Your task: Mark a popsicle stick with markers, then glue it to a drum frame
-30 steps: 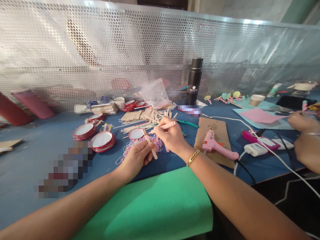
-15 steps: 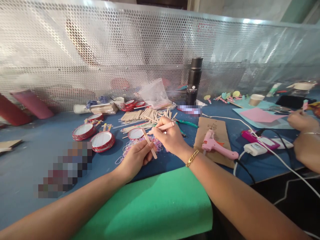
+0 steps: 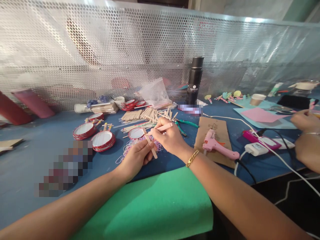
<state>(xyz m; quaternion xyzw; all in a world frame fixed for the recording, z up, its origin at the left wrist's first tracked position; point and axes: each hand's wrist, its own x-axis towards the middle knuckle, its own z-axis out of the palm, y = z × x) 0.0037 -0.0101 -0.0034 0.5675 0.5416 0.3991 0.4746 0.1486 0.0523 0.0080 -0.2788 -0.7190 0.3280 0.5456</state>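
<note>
My left hand (image 3: 136, 156) is closed on a flat wooden craft stick (image 3: 150, 146), which slants up and away from the fingers. A pale pink pen (image 3: 165, 127) is pinched in my right hand (image 3: 172, 135), its tip at or very near the upper part of the stick. I cannot tell whether the tip touches. Beneath both hands lies a heap of pink and purple rubber bands (image 3: 127, 148). Just behind the stick rests a small red-rimmed drum (image 3: 136, 133) with a white face. Loose craft sticks (image 3: 135, 115) are piled farther back.
More small drums (image 3: 103, 138) are stacked at left. Teal-handled pliers (image 3: 187, 123) lie behind my right hand. A pink glue gun (image 3: 213, 145) sits on cardboard (image 3: 200, 133), its cord trailing. A black bottle (image 3: 195, 81) stands behind. Green sheet (image 3: 155, 206) is in front; another person's hand (image 3: 303, 120) is far right.
The pen's rear end has dipped slightly, with its tip still by the stick. My left hand holds nearly the same place. The other person's hand has shifted a little to the right.
</note>
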